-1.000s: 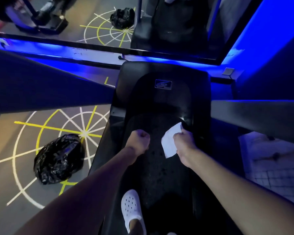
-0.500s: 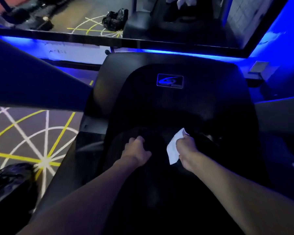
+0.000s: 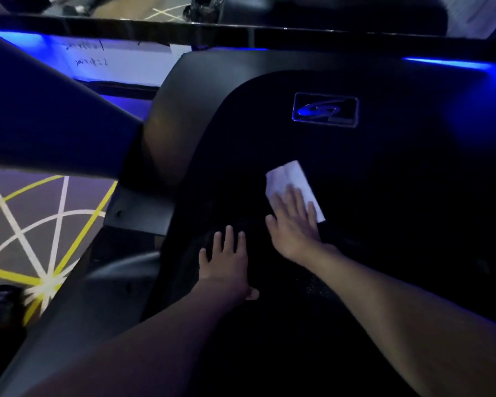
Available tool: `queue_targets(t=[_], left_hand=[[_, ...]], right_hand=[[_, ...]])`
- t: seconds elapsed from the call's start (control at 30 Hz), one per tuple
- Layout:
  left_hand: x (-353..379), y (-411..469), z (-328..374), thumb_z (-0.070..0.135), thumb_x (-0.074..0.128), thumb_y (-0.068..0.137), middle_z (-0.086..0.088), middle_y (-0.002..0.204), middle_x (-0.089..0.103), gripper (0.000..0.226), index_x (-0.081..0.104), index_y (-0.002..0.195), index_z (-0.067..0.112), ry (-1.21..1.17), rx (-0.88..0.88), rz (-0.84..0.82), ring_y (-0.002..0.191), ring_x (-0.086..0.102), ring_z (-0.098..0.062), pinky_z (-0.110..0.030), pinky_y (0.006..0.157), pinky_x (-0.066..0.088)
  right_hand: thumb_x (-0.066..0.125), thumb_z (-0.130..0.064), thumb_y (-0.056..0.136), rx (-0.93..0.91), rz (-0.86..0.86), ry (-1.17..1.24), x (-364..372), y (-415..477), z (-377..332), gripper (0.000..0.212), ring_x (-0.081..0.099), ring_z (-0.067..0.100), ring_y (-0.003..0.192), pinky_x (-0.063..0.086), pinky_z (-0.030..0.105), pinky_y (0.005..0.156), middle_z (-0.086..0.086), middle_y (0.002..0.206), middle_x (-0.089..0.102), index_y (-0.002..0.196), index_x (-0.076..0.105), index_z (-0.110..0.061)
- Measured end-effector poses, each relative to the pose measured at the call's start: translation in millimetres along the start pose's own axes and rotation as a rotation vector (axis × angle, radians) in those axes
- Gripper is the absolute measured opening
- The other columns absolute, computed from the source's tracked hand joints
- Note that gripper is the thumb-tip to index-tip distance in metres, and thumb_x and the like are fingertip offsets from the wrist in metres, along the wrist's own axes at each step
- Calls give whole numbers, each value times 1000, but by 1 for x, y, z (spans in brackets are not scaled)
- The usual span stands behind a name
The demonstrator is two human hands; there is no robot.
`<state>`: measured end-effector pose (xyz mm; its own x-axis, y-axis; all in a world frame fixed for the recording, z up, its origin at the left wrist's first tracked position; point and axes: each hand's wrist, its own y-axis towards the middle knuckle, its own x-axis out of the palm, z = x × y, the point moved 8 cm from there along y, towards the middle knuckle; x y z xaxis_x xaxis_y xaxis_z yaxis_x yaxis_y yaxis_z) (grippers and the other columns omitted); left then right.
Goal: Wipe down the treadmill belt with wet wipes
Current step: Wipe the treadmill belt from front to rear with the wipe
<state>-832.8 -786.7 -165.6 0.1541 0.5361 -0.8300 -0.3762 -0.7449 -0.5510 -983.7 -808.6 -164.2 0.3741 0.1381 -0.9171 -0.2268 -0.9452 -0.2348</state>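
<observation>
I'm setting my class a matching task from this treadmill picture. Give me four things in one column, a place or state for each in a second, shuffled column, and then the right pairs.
Things
1. left hand
2. right hand
3. wet wipe
4. logo badge

Place or state
A. glints blue on the dark hood
B. white, partly covered by a hand
C. spread flat, holding nothing
D. presses flat on something white

Pairs: 1-C, 2-D, 3-B, 4-A

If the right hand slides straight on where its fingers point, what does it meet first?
Probably the black motor cover, just beyond the wipe that the right hand presses flat; the logo badge lies right of that line. Depth is unclear.
</observation>
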Motion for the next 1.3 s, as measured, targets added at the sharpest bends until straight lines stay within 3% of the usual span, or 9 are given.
queue_targets(t=[0.2, 0.37, 0.47, 0.6, 0.7, 0.87, 1.0, 1.1, 1.3], left_hand=[[1, -4, -11, 45, 80, 73, 1, 161, -24, 128, -14, 154, 14, -157, 57, 30, 147, -22, -17, -47, 122, -2], [-1, -3, -7, 44, 80, 73, -1, 160, -24, 127, -12, 154, 12, -139, 42, 36, 147, -21, -19, -48, 121, -1], [-2, -4, -5, 42, 82, 71, -2, 161, -22, 129, -11, 155, 11, -126, 28, 28, 148, -19, -21, -51, 121, 2], [-3, -2, 0, 41, 82, 72, -7, 161, -21, 128, -11, 154, 7, -45, -17, 1, 149, -16, -27, -54, 120, 5], [-3, -3, 9, 37, 82, 74, -14, 160, -22, 128, -12, 153, 5, -1, -36, -38, 148, -16, -34, -62, 116, 7], [2, 5, 21, 48, 82, 70, -23, 150, -38, 138, -29, 148, 25, -27, -78, -201, 141, -28, -45, -74, 108, 8], [8, 7, 36, 68, 80, 58, -27, 144, -44, 152, -34, 144, 16, -89, -150, -206, 135, -34, -50, -80, 102, 5], [9, 7, 46, 59, 81, 64, -31, 146, -39, 147, -30, 146, 8, -36, -181, -150, 137, -31, -50, -78, 105, 3], [-2, 10, 96, 20, 83, 74, -23, 154, -30, 131, -22, 152, 25, 172, 139, -98, 146, -21, -38, -53, 120, 6]], right_hand=[[0, -43, 100, -465, -71, -186, 30, 2, -65, 61, -32, 12, 145, -16, 40, 121, -2, 161, -27, 156, -11, -22], [8, -42, 104, -280, -6, -205, 18, 7, -39, 60, -28, 13, 147, -15, 40, 121, 2, 162, -23, 157, -10, -19], [16, -38, 107, -431, -68, -219, 26, -2, -61, 58, -26, 13, 148, -13, 40, 121, 0, 163, -22, 158, -3, -19], [28, -32, 105, -373, 118, -201, -12, 1, -47, 46, 5, 14, 150, 6, 35, 119, -2, 163, 15, 150, 31, -23], [27, -36, 104, -436, 68, -230, -7, -4, -53, 52, 5, 17, 150, 7, 40, 119, 0, 162, 14, 154, 20, -23], [12, -48, 105, -172, 28, -191, -11, 3, 11, 63, -25, 14, 148, -13, 36, 121, 2, 163, -22, 157, -8, -18], [7, -53, 103, -78, -23, -190, -6, -1, 21, 68, -32, 16, 145, -17, 41, 120, 2, 159, -31, 154, -17, -15], [11, -52, 104, -211, -78, -246, -9, 0, 31, 68, -30, 12, 146, -15, 39, 120, -1, 161, -28, 156, -14, -17], [12, -54, 102, 203, 112, -175, -41, 7, 105, 71, -24, 21, 149, -13, 44, 121, 7, 162, -24, 155, -12, -13]])
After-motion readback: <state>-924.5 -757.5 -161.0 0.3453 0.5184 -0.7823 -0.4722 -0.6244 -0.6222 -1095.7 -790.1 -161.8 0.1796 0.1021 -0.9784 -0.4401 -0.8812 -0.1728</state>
